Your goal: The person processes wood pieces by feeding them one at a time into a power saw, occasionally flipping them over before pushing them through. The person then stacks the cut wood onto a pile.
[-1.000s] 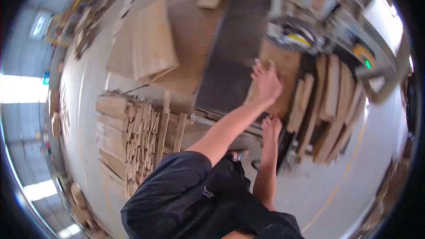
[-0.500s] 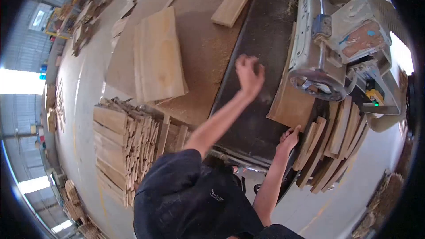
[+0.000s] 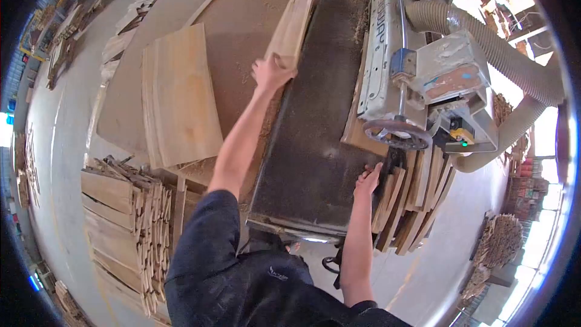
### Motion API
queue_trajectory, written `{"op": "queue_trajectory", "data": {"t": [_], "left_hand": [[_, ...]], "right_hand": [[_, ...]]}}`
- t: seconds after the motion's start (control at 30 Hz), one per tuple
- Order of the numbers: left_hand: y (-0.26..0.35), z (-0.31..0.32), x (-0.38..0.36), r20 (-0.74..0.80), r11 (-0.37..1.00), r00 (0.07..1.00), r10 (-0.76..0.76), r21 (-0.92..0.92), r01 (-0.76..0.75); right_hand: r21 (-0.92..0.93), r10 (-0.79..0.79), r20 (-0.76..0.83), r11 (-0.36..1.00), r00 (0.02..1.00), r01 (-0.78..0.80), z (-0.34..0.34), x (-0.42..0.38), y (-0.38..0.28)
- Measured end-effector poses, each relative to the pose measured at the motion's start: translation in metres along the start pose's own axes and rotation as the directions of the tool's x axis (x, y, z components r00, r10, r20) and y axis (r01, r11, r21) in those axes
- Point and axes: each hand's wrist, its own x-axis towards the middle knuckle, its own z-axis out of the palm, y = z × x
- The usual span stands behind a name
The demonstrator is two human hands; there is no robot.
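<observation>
My left hand (image 3: 272, 73) is closed on the near end of a narrow wooden board (image 3: 293, 24), which lies on the brown sheet beside the belt. My right hand (image 3: 367, 180) rests at the right edge of the black belt (image 3: 318, 91), its fingers loosely curled and apart, with nothing visible in them. Just beyond it, another wooden board (image 3: 357, 136) lies on the belt, partly hidden beneath the machine (image 3: 387, 48). The machine's handwheel (image 3: 396, 134) hangs above that board.
A wide panel of boards (image 3: 180, 94) lies on the sawdust-covered brown sheet (image 3: 236, 42). Stacked planks (image 3: 112, 206) stand at left on the floor. Several wooden pieces (image 3: 417, 200) lean beside my right hand. A ribbed hose (image 3: 496, 48) runs from the machine.
My left hand has moved from above the belt to the narrow board and taken hold of its near end. The board under the machine lies farther from my right hand. The view has shifted.
</observation>
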Motion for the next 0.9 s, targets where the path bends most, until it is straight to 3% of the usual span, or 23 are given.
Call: {"op": "queue_trajectory", "data": {"t": [0.03, 0.1, 0.13, 0.17, 0.2, 0.23, 0.3, 0.33, 0.37, 0.4, 0.43, 0.47, 0.5, 0.53, 0.57, 0.6, 0.63, 0.7, 0.73, 0.77, 0.83, 0.87, 0.9], "left_hand": [[-0.017, 0.008, -0.012, 0.136, 0.961, 0.991, 0.009, -0.276, 0.029], [-0.039, -0.004, -0.069, 0.201, 0.758, 0.979, 0.036, -0.644, 0.105], [-0.058, -0.007, -0.095, 0.508, 0.494, 0.855, 0.102, -0.772, 0.399], [-0.072, -0.007, -0.118, 0.577, 0.179, 0.793, 0.195, -0.816, 0.549], [-0.076, -0.029, -0.157, 0.530, -0.039, 0.687, 0.496, -0.777, 0.628], [-0.088, -0.027, -0.183, 0.529, -0.039, 0.704, 0.474, -0.786, 0.617], [-0.117, -0.019, -0.218, 0.446, -0.342, 0.687, 0.574, -0.632, 0.696], [-0.137, -0.018, -0.228, 0.537, -0.249, 0.658, 0.528, -0.642, 0.725], [-0.155, -0.014, -0.247, 0.555, -0.246, 0.658, 0.508, -0.639, 0.729], [-0.164, -0.013, -0.262, 0.595, 0.044, 0.747, 0.298, -0.790, 0.612], [-0.171, -0.009, -0.271, 0.532, 0.361, 0.840, 0.108, -0.808, 0.465], [-0.197, 0.005, -0.278, 0.583, 0.605, 0.797, 0.159, -0.695, 0.388], [-0.195, 0.006, -0.301, 0.584, 0.612, 0.795, 0.165, -0.693, 0.382], [-0.190, 0.005, -0.327, 0.448, 0.905, 0.875, 0.181, -0.424, 0.030], [-0.182, 0.003, -0.348, 0.317, 0.957, 0.908, 0.275, -0.001, -0.290], [-0.180, -0.002, -0.362, 0.429, 0.951, 0.862, 0.270, 0.024, -0.310], [-0.177, -0.003, -0.374, 0.436, 0.944, 0.853, 0.288, 0.022, -0.329], [-0.171, 0.002, -0.396, 0.368, 0.922, 0.846, 0.387, -0.167, -0.349], [-0.170, 0.017, -0.409, 0.182, 0.940, 0.923, 0.339, -0.102, -0.325], [-0.165, 0.034, -0.414, 0.192, 0.935, 0.916, 0.353, -0.103, -0.339], [-0.165, 0.073, -0.440, -0.135, 0.909, 0.906, 0.401, 0.184, -0.375], [-0.169, 0.097, -0.448, -0.154, 0.892, 0.878, 0.453, 0.086, -0.444], [-0.168, 0.115, -0.462, -0.137, 0.872, 0.861, 0.490, 0.075, -0.484]], "right_hand": [[0.039, -0.041, 0.041, 0.998, 0.998, 0.040, 0.001, -0.008, 0.001], [0.040, -0.088, 0.107, 0.996, 0.990, 0.084, -0.008, -0.017, 0.012], [-0.012, -0.196, 0.167, 0.980, 0.966, 0.201, -0.011, -0.019, 0.019], [-0.058, -0.292, 0.235, 0.948, 0.927, 0.313, -0.016, -0.021, 0.027], [-0.071, -0.305, 0.306, 0.937, 0.902, 0.341, -0.022, -0.022, 0.034], [-0.075, -0.284, 0.325, 0.943, 0.902, 0.324, -0.022, -0.031, 0.042], [-0.049, -0.186, 0.303, 0.977, 0.935, 0.210, -0.023, -0.053, 0.054], [-0.051, -0.135, 0.419, 0.984, 0.898, 0.171, -0.026, -0.069, 0.058], [-0.147, -0.060, 0.471, 0.978, 0.880, 0.145, -0.026, -0.083, 0.063], [-0.234, 0.006, 0.520, 0.963, 0.854, 0.135, -0.020, -0.105, 0.064], [-0.285, 0.081, 0.612, 0.950, 0.786, 0.124, -0.018, -0.117, 0.070], [-0.356, 0.174, 0.677, 0.928, 0.715, 0.110, -0.015, -0.145, 0.068], [-0.405, 0.254, 0.722, 0.909, 0.644, 0.096, -0.016, -0.162, 0.077], [-0.450, 0.326, 0.757, 0.889, 0.566, 0.090, -0.017, -0.176, 0.082], [-0.516, 0.384, 0.777, 0.842, 0.500, 0.156, -0.020, -0.180, 0.096], [-0.575, 0.311, 0.762, 0.727, 0.568, 0.374, -0.026, -0.177, 0.115], [-0.676, 0.104, 0.693, 0.438, 0.713, 0.593, -0.033, -0.169, 0.139], [-0.571, -0.040, 0.697, 0.572, 0.716, 0.588, -0.076, -0.154, 0.169], [-0.569, -0.056, 0.683, 0.583, 0.728, 0.579, -0.097, -0.158, 0.160], [-0.585, 0.048, 0.684, 0.631, 0.728, 0.509, -0.119, -0.160, 0.149], [-0.607, 0.228, 0.681, 0.707, 0.696, 0.363, -0.177, -0.166, 0.152], [-0.594, 0.271, 0.689, 0.742, 0.673, 0.309, -0.203, -0.166, 0.154], [-0.619, 0.313, 0.618, 0.759, 0.721, 0.201, -0.227, -0.167, 0.166]]}}
